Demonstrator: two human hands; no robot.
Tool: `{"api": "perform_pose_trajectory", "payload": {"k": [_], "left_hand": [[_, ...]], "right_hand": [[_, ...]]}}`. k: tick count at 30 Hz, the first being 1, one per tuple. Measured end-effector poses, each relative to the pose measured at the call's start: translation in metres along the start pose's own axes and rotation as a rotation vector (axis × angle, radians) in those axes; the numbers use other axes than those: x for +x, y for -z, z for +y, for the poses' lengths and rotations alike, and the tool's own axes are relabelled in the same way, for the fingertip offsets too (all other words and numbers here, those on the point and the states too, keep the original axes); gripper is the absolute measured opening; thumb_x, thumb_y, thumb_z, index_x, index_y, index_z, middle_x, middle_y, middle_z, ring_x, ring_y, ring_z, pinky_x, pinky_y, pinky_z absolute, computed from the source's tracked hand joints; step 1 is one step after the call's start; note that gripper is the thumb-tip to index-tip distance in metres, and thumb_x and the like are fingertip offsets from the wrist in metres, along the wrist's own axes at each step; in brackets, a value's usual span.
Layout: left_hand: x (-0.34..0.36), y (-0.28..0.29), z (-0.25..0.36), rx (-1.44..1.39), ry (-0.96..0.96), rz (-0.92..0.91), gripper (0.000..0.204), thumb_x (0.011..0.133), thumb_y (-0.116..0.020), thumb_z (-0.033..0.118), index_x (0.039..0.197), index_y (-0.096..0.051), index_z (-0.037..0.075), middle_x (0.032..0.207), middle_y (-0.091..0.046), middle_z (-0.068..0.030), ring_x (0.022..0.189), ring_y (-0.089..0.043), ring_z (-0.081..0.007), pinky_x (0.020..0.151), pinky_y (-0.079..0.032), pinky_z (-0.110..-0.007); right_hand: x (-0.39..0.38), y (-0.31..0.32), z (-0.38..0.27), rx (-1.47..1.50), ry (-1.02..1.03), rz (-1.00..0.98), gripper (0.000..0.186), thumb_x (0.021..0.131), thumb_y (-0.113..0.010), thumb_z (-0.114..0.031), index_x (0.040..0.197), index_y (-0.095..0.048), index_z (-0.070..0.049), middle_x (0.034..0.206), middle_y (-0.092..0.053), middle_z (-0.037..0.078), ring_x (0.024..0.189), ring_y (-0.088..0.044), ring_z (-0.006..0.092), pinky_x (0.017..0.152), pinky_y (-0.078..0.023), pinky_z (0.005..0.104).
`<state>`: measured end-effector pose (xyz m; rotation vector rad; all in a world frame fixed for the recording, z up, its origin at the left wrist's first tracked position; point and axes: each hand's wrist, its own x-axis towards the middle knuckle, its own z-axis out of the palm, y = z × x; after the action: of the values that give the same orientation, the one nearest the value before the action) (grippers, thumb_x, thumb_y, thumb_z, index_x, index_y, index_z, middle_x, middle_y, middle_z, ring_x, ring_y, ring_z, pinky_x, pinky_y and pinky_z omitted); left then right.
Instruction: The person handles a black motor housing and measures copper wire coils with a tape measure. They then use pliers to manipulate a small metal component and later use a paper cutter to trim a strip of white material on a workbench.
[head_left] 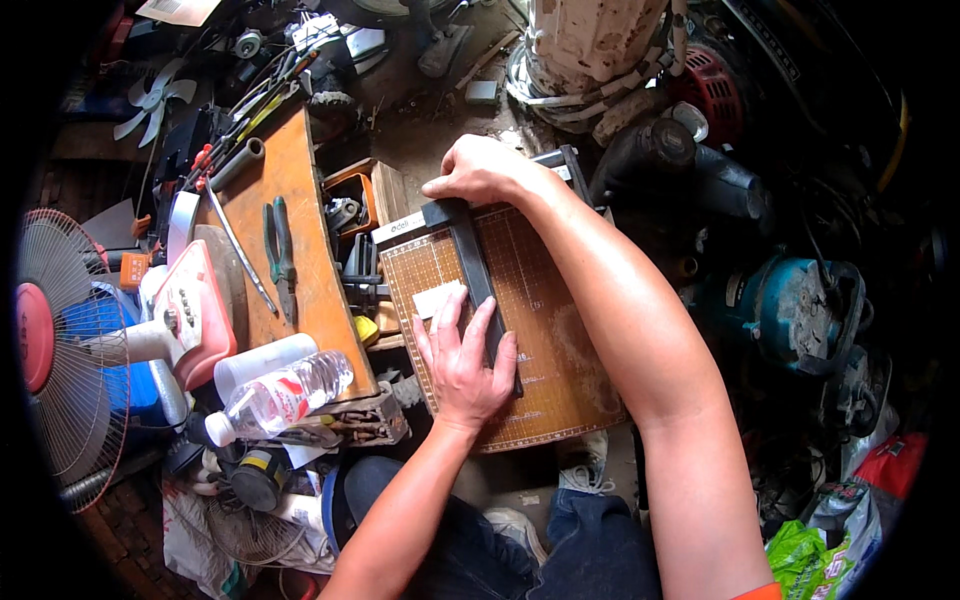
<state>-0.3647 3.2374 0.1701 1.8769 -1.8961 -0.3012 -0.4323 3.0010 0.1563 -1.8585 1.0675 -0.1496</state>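
Note:
A paper cutter with a brown, white-gridded board lies in front of me, slightly tilted, above my knees. A black bar with a wider head runs across its board from the far edge toward me. My left hand lies flat on the board, fingers spread; its fingertips reach a small white piece of paper and the bar's left side. My right hand is closed at the cutter's far edge, just beyond the bar's head, thumb pointing left. Its curled fingers are partly hidden.
On the left, a wooden table carries pliers, a water bottle and a pink-and-white fan base. A wire-caged fan stands at far left. A teal power tool and a green bag lie right.

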Motion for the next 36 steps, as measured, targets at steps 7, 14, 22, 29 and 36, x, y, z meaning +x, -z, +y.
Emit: {"api": "perform_pose_trajectory", "payload": {"k": [7, 14, 22, 29, 36], "left_hand": [[0.000, -0.001, 0.000, -0.005, -0.006, 0.004, 0.044, 0.074, -0.068, 0.022, 0.114, -0.058, 0.006, 0.126, -0.046, -0.0179, 0.120, -0.043, -0.0331, 0.106, -0.016, -0.054], [0.000, 0.000, 0.000, 0.005, -0.002, 0.004, 0.044, 0.073, -0.068, 0.021, 0.113, -0.059, 0.006, 0.126, -0.046, -0.0177, 0.120, -0.043, -0.0333, 0.106, -0.016, -0.054], [0.000, 0.000, 0.000, 0.013, 0.017, -0.009, 0.044, 0.074, -0.067, 0.023, 0.115, -0.058, 0.008, 0.126, -0.046, -0.0167, 0.120, -0.042, -0.0325, 0.105, -0.017, -0.055], [-0.001, -0.002, -0.001, 0.016, 0.024, -0.003, 0.044, 0.075, -0.066, 0.025, 0.115, -0.058, 0.010, 0.126, -0.046, -0.0154, 0.121, -0.042, -0.0313, 0.106, -0.016, -0.055], [-0.001, -0.002, -0.001, 0.010, 0.023, -0.002, 0.045, 0.074, -0.066, 0.025, 0.115, -0.057, 0.009, 0.126, -0.045, -0.0156, 0.121, -0.042, -0.0313, 0.106, -0.016, -0.055]], "right_hand": [[0.001, 0.000, 0.002, -0.002, 0.004, -0.005, 0.048, 0.073, -0.068, -0.043, 0.085, -0.069, 0.003, 0.074, -0.066, 0.017, 0.069, -0.065, 0.0264, 0.070, -0.051, 0.0350], [0.002, 0.000, 0.001, -0.018, 0.021, -0.011, 0.047, 0.073, -0.067, -0.044, 0.085, -0.069, 0.002, 0.074, -0.066, 0.018, 0.070, -0.065, 0.0273, 0.071, -0.050, 0.0349], [0.003, 0.000, 0.006, 0.099, 0.065, -0.025, 0.045, 0.075, -0.067, -0.040, 0.092, -0.068, 0.001, 0.081, -0.068, 0.015, 0.074, -0.065, 0.0239, 0.072, -0.050, 0.0338], [0.002, 0.004, -0.004, 0.024, -0.022, -0.074, 0.043, 0.076, -0.066, -0.039, 0.091, -0.068, 0.001, 0.080, -0.067, 0.015, 0.073, -0.064, 0.0237, 0.072, -0.050, 0.0339], [0.002, 0.003, -0.001, 0.098, -0.028, -0.061, 0.044, 0.075, -0.067, -0.040, 0.090, -0.068, 0.002, 0.079, -0.067, 0.015, 0.073, -0.064, 0.0238, 0.071, -0.050, 0.0340]]}}
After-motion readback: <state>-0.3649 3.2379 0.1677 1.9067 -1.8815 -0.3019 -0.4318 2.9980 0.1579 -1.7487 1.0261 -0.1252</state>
